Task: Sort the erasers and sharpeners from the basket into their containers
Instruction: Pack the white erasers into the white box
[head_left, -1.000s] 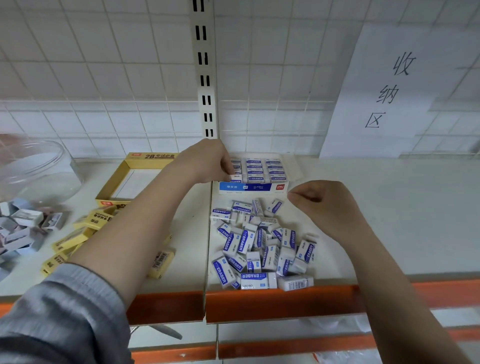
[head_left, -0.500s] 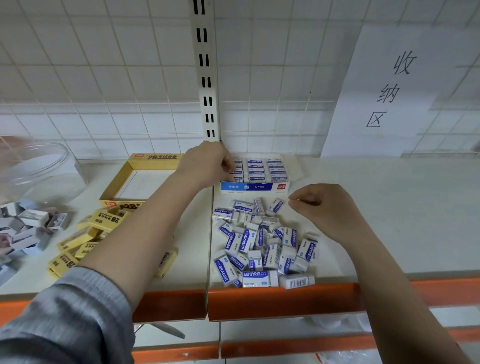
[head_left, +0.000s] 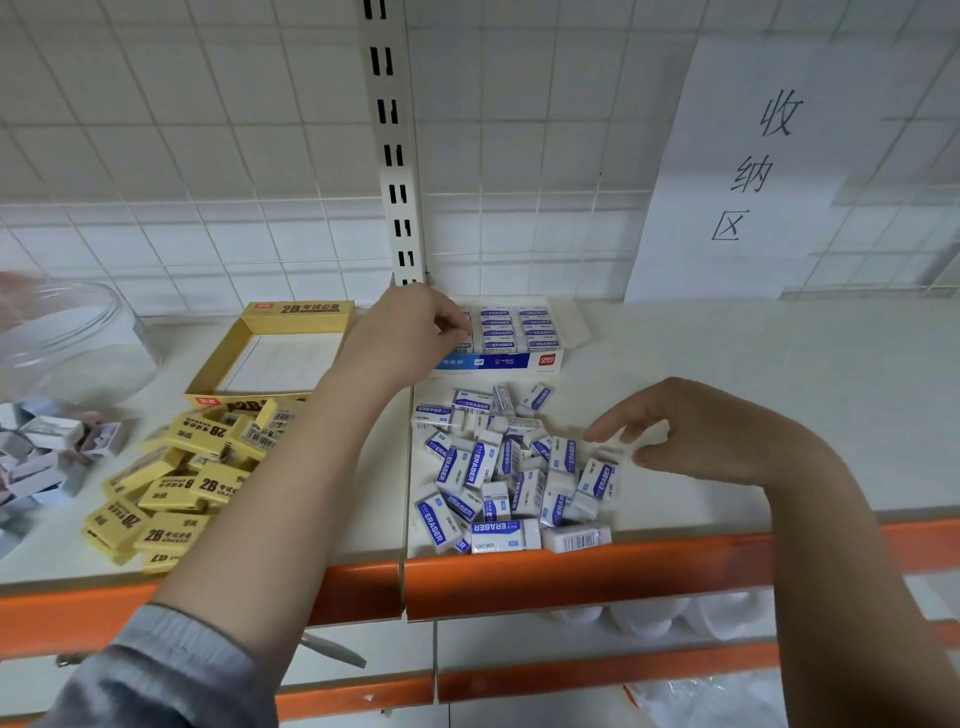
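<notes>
The blue eraser box (head_left: 511, 338) at the shelf's back is partly filled while a loose pile of white erasers (head_left: 511, 470) waits near the front edge; left hand (head_left: 410, 332) tucks one in, its grip hidden, right hand (head_left: 691, 436) hovers loosely open, empty.

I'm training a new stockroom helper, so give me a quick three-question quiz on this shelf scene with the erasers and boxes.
1. True or false: the yellow box already holds neat rows of erasers.
2. Which hand reaches into the blue and white box? A) left hand B) right hand
3. Fill in: the loose white erasers lie in a pile just ____ of the blue and white box, toward the orange shelf edge.

Key: 1 false, it looks empty; 2 A; 3 in front.
</notes>
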